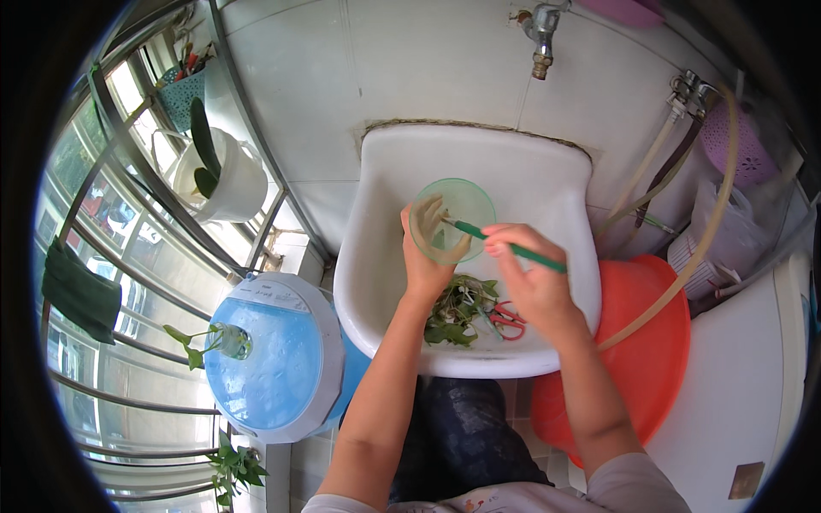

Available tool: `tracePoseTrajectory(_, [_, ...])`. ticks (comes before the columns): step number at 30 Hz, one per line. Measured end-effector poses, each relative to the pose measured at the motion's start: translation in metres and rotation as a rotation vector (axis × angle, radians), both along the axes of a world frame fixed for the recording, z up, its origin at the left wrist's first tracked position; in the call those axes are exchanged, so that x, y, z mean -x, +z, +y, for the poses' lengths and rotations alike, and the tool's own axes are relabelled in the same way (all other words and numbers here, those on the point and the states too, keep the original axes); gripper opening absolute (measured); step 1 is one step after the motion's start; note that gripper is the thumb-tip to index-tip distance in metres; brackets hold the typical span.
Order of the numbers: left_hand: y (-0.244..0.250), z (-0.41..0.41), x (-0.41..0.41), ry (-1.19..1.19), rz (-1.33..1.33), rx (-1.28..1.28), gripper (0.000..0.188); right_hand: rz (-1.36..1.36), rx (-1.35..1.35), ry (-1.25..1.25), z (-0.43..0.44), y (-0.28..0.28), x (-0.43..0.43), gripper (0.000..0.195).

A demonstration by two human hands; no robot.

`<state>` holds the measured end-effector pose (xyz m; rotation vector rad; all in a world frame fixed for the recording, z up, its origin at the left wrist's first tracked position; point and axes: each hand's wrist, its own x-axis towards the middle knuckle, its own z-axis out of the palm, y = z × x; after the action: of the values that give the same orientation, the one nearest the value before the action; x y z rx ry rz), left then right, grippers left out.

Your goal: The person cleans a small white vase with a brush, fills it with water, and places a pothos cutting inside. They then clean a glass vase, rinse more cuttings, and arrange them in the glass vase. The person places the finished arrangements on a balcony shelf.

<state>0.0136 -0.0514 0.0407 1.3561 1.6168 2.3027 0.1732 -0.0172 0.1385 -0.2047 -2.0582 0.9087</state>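
Observation:
My left hand (428,247) is wrapped around a clear green-tinted cup (471,199) held over a white ceramic sink (474,151). Through the cup's wall its fingers show. Between the fingers of my right hand (529,269) is a green-handled brush (542,258). The brush's tip points into the mouth of the cup; whether it touches the inside wall I cannot tell. Below my hands, in the sink's near part, lies a heap of cut green leaves and stems (458,314). Red-handled scissors (510,319) rest beside the heap, their blades partly hidden.
A tap (544,42) juts from the tiled wall above the sink. At right stand an orange-red basin (641,365) and a beige hose (712,250). A blue-lidded washing machine (269,365) at left bears a glass jar with a plant (232,341). A white pot (234,179) stands by the barred window.

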Motion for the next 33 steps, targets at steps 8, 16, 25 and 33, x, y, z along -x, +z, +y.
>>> tracePoseTrajectory(8, [0.006, 0.0, -0.002, -0.129, -0.196, 0.042, 0.081, 0.146, 0.141, 0.048, -0.014, 0.025, -0.006, 0.011])
tracePoseTrajectory(16, [0.0, 0.001, 0.001, -0.163, -0.157, 0.061, 0.079, 0.002, -0.137, -0.052, -0.026, 0.014, -0.002, 0.009])
tracePoseTrajectory(25, [0.01, 0.0, -0.002, -0.125, -0.183, 0.14, 0.08, 0.09, -0.172, -0.197, -0.012, 0.02, -0.002, 0.009])
tracePoseTrajectory(33, [0.015, -0.005, -0.005, -0.103, -0.078, 0.199, 0.081, 0.158, -0.136, -0.233, -0.018, 0.033, -0.009, 0.006])
